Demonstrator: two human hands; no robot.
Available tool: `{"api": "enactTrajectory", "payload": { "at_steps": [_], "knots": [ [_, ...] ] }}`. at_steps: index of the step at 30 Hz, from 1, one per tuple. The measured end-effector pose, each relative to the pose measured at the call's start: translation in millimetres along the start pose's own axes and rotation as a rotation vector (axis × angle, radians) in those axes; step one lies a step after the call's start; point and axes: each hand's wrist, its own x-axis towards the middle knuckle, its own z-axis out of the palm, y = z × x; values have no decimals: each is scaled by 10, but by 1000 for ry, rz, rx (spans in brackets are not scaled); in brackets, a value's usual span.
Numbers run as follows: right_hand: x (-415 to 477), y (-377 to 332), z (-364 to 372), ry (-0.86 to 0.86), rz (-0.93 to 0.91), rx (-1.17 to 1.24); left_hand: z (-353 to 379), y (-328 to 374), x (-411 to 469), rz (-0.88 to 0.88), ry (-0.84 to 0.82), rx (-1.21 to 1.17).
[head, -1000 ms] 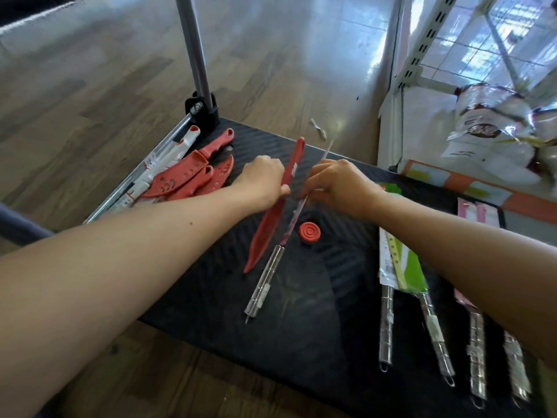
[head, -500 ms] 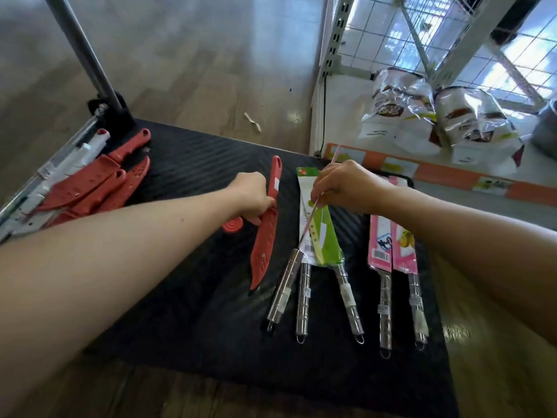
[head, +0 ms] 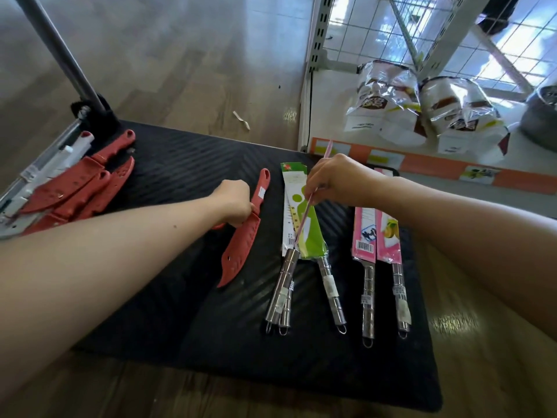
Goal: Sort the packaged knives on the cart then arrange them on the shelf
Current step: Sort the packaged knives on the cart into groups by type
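On the head view we see the left hand (head: 233,203) with its fingers curled, gripping the red sheathed knife (head: 241,239) at its handle. The knife lies on the black cart deck (head: 180,312). The right hand (head: 340,182) pinches a thin packaged knife (head: 284,273) turned edge-on, its steel handle down over the green-packaged knives (head: 310,233) — two pink-packaged knives (head: 364,233) lie just beside. A pile of red knives (head: 75,191) sits at the cart's far left; the shelf (head: 328,116) stands beyond.

Left hand (head: 233,203) gripping red knife (head: 242,233), right hand (head: 337,182) pinching steel-handled knife (head: 289,267) (edge-on)
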Motion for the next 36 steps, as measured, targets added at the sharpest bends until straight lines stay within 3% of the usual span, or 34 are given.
{"api": "enactTrajectory", "payload": {
  "at_steps": [8, 17, 22, 24, 28, 33, 36],
  "knots": [
    [46, -37, -2, -7, -7, -34, -135, -14, -25, 105, 221, 40],
    [91, -14, -71, -35, 20, -70, -291, 20, -49, 404, 498, 688],
    [-29, 86, -92, -55, 88, -91, -449, -188, -42, 873, 613, 818],
    [-37, 121, -81, -57, 98, -85, -457, -274, -46, 960, 653, 947],
    [-28, 134, -57, -79, 110, -84, -379, -453, -29, 1155, 561, 979],
    [61, 65, -11, -73, 90, -52, -302, -551, -68, 1076, 467, 1167],
    [124, 10, 26, -80, 57, -42, -256, -549, -79, 1040, 330, 1066]
  ]
}}
